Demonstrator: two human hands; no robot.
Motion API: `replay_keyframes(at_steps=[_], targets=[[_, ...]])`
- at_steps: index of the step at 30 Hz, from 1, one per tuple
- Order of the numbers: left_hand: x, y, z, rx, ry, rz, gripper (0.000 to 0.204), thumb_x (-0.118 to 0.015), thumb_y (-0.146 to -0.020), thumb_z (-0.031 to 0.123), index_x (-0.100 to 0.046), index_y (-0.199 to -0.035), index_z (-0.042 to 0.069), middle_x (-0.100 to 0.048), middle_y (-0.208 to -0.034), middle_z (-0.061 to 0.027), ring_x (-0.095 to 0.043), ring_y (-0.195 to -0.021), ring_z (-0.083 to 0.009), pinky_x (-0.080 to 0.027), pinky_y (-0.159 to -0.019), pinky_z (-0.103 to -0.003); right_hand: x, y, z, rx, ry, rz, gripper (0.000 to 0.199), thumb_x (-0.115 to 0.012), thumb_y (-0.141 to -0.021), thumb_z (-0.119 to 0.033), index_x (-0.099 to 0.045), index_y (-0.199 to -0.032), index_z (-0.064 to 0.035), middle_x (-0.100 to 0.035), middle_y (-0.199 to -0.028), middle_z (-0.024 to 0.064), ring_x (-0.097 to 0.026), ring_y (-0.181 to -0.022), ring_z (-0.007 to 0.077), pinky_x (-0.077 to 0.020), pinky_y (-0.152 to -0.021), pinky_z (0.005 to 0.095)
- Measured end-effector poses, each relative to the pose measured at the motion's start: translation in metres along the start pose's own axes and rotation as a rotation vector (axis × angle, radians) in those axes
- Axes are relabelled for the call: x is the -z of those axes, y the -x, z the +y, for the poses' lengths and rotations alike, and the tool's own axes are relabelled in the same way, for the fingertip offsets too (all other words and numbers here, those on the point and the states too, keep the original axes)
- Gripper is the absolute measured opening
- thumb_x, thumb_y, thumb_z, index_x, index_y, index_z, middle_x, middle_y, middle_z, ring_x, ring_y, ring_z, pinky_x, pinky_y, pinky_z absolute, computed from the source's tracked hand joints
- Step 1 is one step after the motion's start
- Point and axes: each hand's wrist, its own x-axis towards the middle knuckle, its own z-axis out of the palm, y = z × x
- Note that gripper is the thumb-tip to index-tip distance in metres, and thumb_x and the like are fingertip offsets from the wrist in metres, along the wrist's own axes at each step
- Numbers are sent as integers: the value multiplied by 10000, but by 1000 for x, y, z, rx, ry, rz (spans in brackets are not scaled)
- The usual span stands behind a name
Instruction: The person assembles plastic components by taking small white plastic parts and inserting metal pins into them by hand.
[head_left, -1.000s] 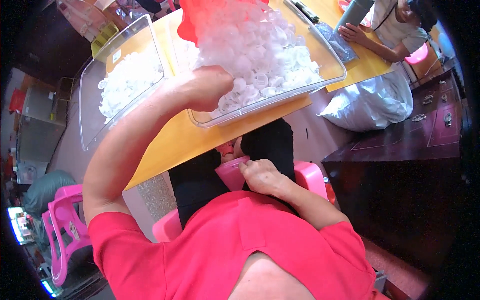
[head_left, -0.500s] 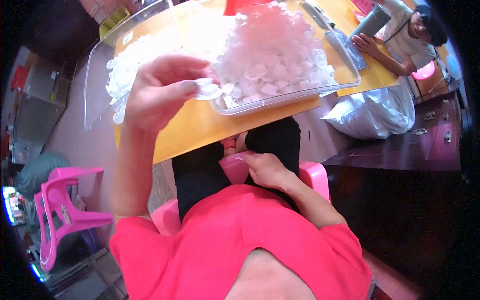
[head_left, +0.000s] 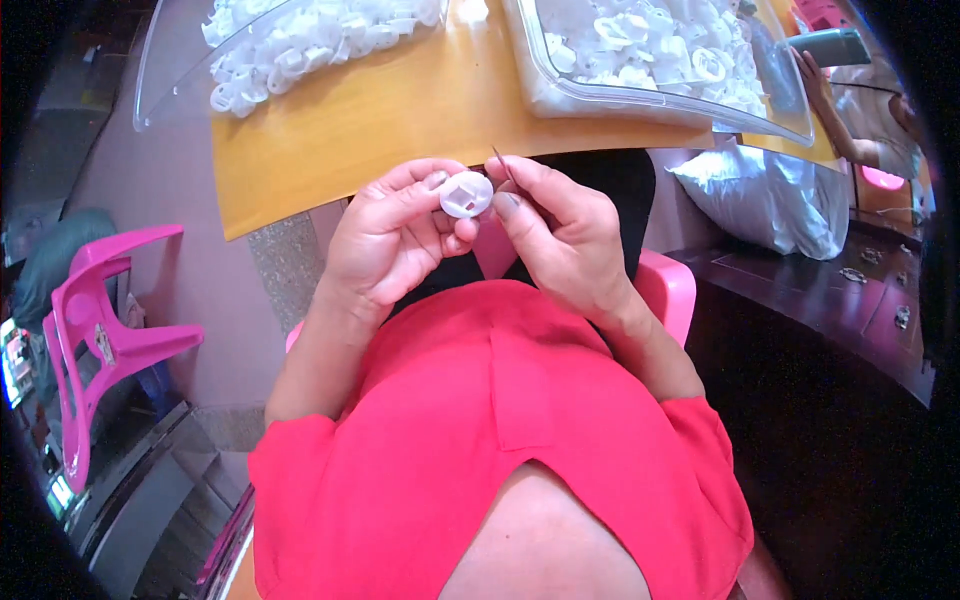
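My left hand (head_left: 385, 228) pinches a white round plastic piece (head_left: 453, 200) between thumb and fingertips, above my lap. A small opening shows in the middle of its face. Close on the right, my right hand (head_left: 572, 238) grips a thin, dark, pointed tool (head_left: 499, 160) whose tip sticks up past the fingers. Its lower part is hidden in the hand, so I cannot tell its exact kind. The fingers of both hands almost meet at the piece's right edge.
On the yellow table (head_left: 300, 165) lie loose white plastic pieces (head_left: 320, 45) at left. A clear bin (head_left: 640, 97) full of them stands at right. A white sack (head_left: 770, 195) and a pink stool (head_left: 112, 330) flank me. A person holds a dark green object (head_left: 835, 47) at far right.
My left hand has come down from over the table to above my lap with a white piece. My right hand has risen beside it, the pointed tool now showing. The view has tilted down.
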Motion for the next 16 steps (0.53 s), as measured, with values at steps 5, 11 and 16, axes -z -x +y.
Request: replay_keyframes(at_steps=[5, 11, 16], targets=[[6, 0, -4, 12, -106, 58, 240, -558, -921, 121, -589, -1111, -22, -652, -953, -110, -628, -792, -175, -522, -682, -281, -10, -5, -8, -197, -146, -27, 124, -570, -853, 17, -620, -958, 61, -654, -783, 93, -625, -711, 107, -501, -625, 261], [8, 7, -11, -269, -341, 61, 317, -639, -856, 30, -586, -1164, -29, -656, -1028, -118, -631, -898, -164, -524, -787, -266, -16, -5, -9, -255, -127, -53, 139, -574, -875, -1, -627, -994, 49, -656, -822, 54, -606, -756, 79, -496, -663, 232], [17, 4, -2, -324, -365, -92, 307, -623, -859, -5, -586, -1164, -25, -642, -1087, -154, -632, -955, -189, -523, -847, -284, -23, -4, 0, -90, 8, -50, 191, -535, -879, 5, -644, -1034, 27, -693, -863, 97, -659, -755, 155, -514, -670, 263]])
